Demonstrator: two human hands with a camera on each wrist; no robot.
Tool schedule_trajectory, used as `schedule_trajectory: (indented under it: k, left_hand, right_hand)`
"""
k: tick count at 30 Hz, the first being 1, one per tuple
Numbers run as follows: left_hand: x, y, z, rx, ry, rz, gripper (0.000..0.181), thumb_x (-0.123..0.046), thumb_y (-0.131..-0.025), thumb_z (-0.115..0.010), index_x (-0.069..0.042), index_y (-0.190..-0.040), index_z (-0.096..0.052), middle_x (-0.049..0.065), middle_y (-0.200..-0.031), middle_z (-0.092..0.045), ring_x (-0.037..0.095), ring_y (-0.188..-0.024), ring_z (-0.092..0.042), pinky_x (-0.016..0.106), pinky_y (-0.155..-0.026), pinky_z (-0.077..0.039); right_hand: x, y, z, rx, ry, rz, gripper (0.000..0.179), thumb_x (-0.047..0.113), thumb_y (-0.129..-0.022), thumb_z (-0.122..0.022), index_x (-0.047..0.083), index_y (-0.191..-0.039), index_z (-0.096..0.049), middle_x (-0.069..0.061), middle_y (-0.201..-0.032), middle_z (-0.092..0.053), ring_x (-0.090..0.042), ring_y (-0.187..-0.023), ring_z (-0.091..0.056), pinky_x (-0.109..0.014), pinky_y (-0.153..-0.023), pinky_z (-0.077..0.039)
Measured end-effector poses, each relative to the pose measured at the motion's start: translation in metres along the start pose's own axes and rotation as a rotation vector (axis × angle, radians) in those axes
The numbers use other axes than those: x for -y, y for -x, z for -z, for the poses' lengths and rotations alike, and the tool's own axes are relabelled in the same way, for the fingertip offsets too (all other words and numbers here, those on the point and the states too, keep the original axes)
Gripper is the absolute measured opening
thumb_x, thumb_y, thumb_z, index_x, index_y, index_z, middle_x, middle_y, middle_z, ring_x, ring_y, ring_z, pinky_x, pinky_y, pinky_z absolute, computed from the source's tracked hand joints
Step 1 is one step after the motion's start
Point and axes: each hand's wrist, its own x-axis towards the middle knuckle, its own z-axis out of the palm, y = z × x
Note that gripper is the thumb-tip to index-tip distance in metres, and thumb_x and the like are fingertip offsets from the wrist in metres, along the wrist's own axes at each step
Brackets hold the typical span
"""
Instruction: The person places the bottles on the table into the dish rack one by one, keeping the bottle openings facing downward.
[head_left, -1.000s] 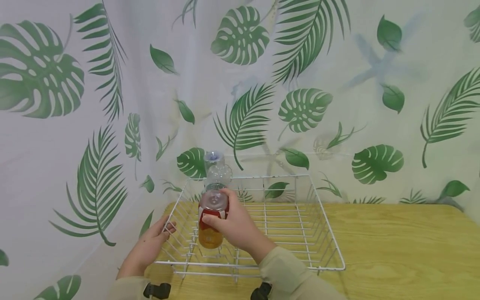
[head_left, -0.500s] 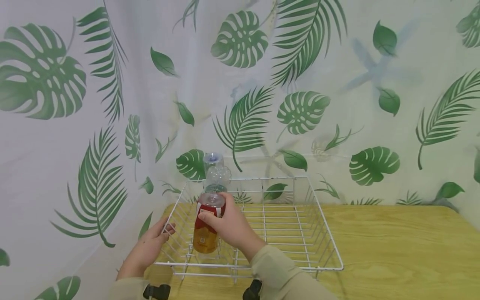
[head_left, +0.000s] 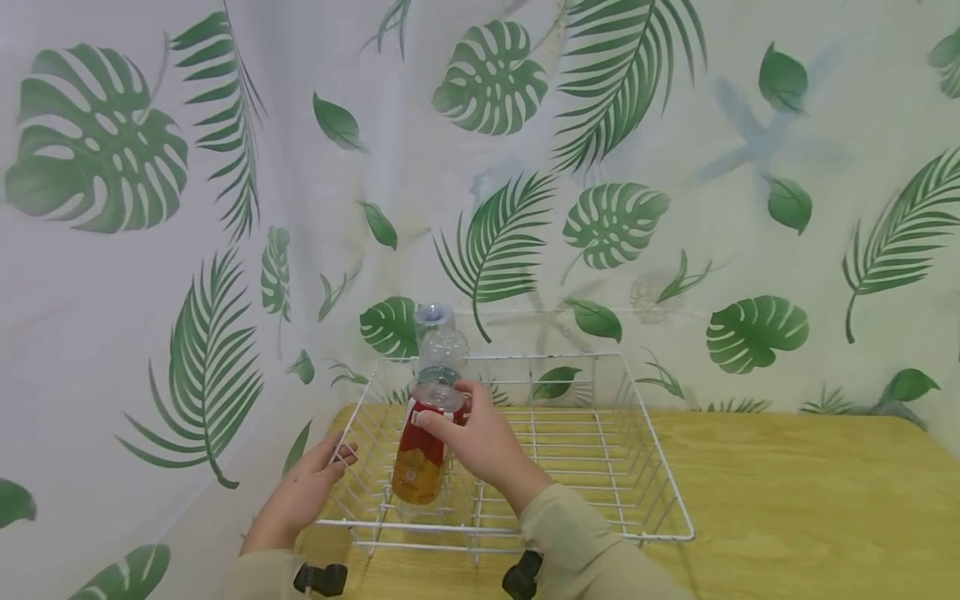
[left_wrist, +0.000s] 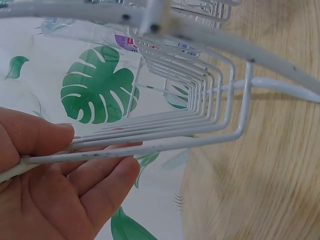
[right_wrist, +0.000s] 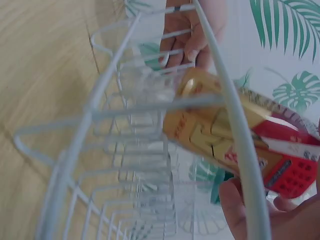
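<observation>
My right hand grips a clear plastic bottle with a red and gold label, near its upper end. The bottle leans inside the left part of a white wire basket, its lower end close over the basket's floor. In the right wrist view, the label of the bottle shows behind the blurred rim wires, with fingertips at its red end. My left hand holds the basket's left side; in the left wrist view, wires of the basket run between thumb and fingers.
Clear bottles stand at the basket's back left corner, one showing a bluish end. The basket sits on a yellowish wooden table, which extends to the right. A white leaf-printed sheet hangs behind and along the left.
In my right hand the bottle has tipped and turned, so more of its red and gold label faces the head camera. My left hand stays at the basket's side.
</observation>
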Motion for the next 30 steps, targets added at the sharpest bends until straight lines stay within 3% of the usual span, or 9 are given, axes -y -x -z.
schedule_trajectory:
  k: [10,16,20,24,27,30]
  left_hand:
    - [0.005,0.002,-0.002,-0.028,-0.018,-0.032,0.057,-0.004,-0.106,-0.037,0.007,-0.158,-0.017,0.029,-0.146,-0.048,0.041,-0.136,-0.045,0.057,-0.114,-0.031]
    - [0.005,0.0,-0.003,-0.033,-0.037,-0.02,0.056,-0.005,-0.107,-0.037,0.006,-0.158,-0.018,0.029,-0.147,-0.046,0.044,-0.139,-0.04,0.06,-0.115,-0.027]
    - [0.002,0.0,-0.001,-0.053,-0.165,-0.004,0.058,-0.013,-0.107,-0.04,0.006,-0.158,-0.019,0.033,-0.154,-0.035,0.049,-0.142,-0.032,0.064,-0.114,-0.024]
    - [-0.006,0.004,0.004,-0.111,-0.322,0.0,0.064,-0.025,-0.107,-0.044,0.006,-0.158,-0.02,0.032,-0.158,-0.026,0.05,-0.144,-0.025,0.065,-0.115,-0.021]
    - [-0.016,0.008,0.006,-0.168,-0.39,-0.055,0.069,-0.034,-0.107,-0.048,0.003,-0.158,-0.021,0.03,-0.16,-0.024,0.049,-0.146,-0.022,0.063,-0.116,-0.02]
    - [-0.031,0.013,0.005,-0.244,-0.444,-0.149,0.072,-0.042,-0.105,-0.053,-0.002,-0.159,-0.026,0.027,-0.16,-0.027,0.048,-0.145,-0.025,0.066,-0.115,-0.019]
  right_hand:
    - [-0.003,-0.003,0.021,-0.007,0.04,0.024,0.078,0.058,-0.095,-0.062,0.011,-0.152,-0.036,-0.014,-0.138,-0.055,-0.036,-0.127,-0.055,-0.057,-0.1,-0.049]
    - [0.006,0.003,0.046,-0.008,0.11,0.133,0.065,0.052,-0.103,-0.05,0.015,-0.154,-0.036,-0.014,-0.15,-0.048,-0.035,-0.137,-0.046,-0.06,-0.108,-0.039]
    - [0.013,0.016,0.075,-0.012,0.298,0.266,0.06,0.049,-0.105,-0.047,0.016,-0.154,-0.04,-0.01,-0.155,-0.043,-0.033,-0.142,-0.039,-0.06,-0.112,-0.034]
    - [0.016,0.032,0.109,-0.041,0.568,0.418,0.059,0.051,-0.104,-0.049,0.018,-0.153,-0.044,-0.009,-0.158,-0.038,-0.036,-0.143,-0.036,-0.062,-0.11,-0.035]
    - [0.013,0.045,0.135,-0.075,0.732,0.503,0.059,0.05,-0.102,-0.054,0.019,-0.152,-0.047,-0.01,-0.159,-0.036,-0.038,-0.143,-0.036,-0.065,-0.106,-0.037]
    - [0.005,0.059,0.161,-0.122,0.834,0.579,0.057,0.046,-0.1,-0.059,0.018,-0.149,-0.05,-0.013,-0.156,-0.04,-0.039,-0.142,-0.036,-0.065,-0.106,-0.036]
